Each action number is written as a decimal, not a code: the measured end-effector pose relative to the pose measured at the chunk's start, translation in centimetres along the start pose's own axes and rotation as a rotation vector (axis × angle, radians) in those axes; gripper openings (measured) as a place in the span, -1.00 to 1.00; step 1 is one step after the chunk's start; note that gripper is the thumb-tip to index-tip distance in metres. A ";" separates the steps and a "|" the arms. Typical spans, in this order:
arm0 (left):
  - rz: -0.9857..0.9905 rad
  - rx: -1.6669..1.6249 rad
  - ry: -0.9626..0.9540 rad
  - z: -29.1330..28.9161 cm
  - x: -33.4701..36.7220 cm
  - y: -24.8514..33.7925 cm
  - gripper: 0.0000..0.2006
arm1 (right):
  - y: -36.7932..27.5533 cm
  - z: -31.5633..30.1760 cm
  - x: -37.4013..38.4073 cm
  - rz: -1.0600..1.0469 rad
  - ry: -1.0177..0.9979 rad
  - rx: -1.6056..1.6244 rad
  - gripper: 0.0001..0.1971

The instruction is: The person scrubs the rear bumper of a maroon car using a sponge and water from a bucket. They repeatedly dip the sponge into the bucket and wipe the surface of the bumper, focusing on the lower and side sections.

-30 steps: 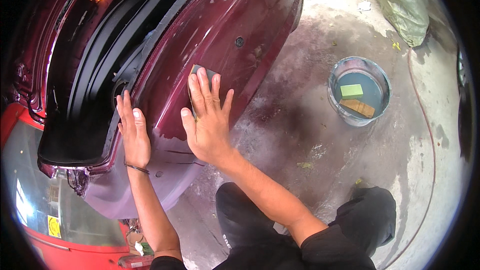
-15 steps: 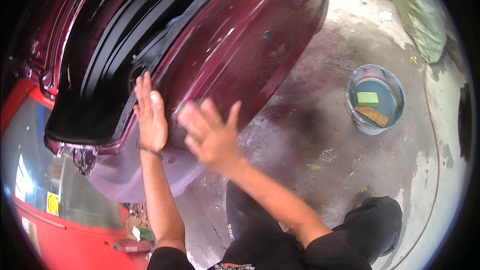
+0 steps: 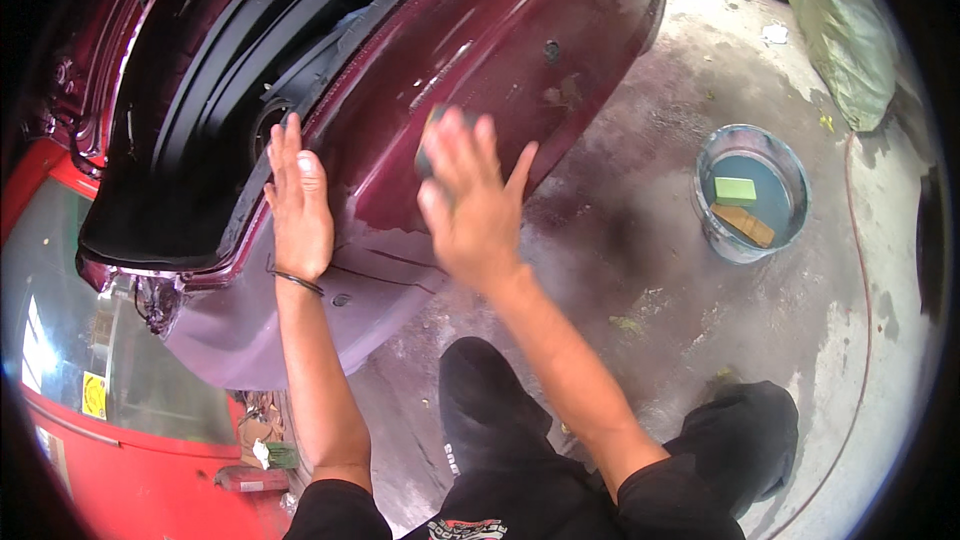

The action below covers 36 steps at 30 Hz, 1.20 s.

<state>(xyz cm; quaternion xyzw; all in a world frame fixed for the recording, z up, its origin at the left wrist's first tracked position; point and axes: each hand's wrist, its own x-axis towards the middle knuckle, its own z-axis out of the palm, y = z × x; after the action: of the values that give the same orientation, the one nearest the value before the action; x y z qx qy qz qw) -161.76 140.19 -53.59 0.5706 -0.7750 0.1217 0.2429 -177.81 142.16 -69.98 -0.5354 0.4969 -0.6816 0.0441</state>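
My left hand (image 3: 301,202) is open, its fingers stretched along the edge of the maroon car body panel (image 3: 385,165), beside the dark open trunk (image 3: 190,155). My right hand (image 3: 470,195) lies over the panel's outer face, fingers stretched and somewhat blurred. Beneath its fingers shows the edge of a small dark pad (image 3: 426,148), pressed between the hand and the panel; most of it is hidden. The panel's lower end is a dull pale purple, while the rest is maroon with scuffed, whitish patches.
A bucket (image 3: 708,225) of greyish water stands on the floor at right, holding a green sponge (image 3: 735,191) and a brown block (image 3: 743,225). A thin hose (image 3: 866,280) runs along the floor. Far right is a pale green sack (image 3: 845,50); at left, a red cabinet (image 3: 130,475).
My right hand has moved up and to the right along the panel with the pad. My left hand keeps its place on the edge. The view has shifted slightly.
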 end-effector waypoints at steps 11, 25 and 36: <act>-0.002 0.007 -0.020 -0.3 0.4 0.8 -0.23 | 0.3 0.2 1.6 0.107 0.126 -0.003 -0.34; -0.005 0.002 -0.024 -0.1 0.3 0.4 -0.23 | 0.4 1.8 -3.0 0.295 0.070 0.145 -0.30; -0.020 0.037 -0.033 0.3 0.7 1.1 -0.22 | 8.6 -1.4 4.5 0.408 0.163 0.058 -0.20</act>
<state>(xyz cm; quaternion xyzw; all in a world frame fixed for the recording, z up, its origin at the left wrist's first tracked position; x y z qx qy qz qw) -163.04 139.87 -53.40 0.5847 -0.7707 0.1242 0.2206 -184.89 136.03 -73.01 -0.3655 0.5770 -0.7135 0.1561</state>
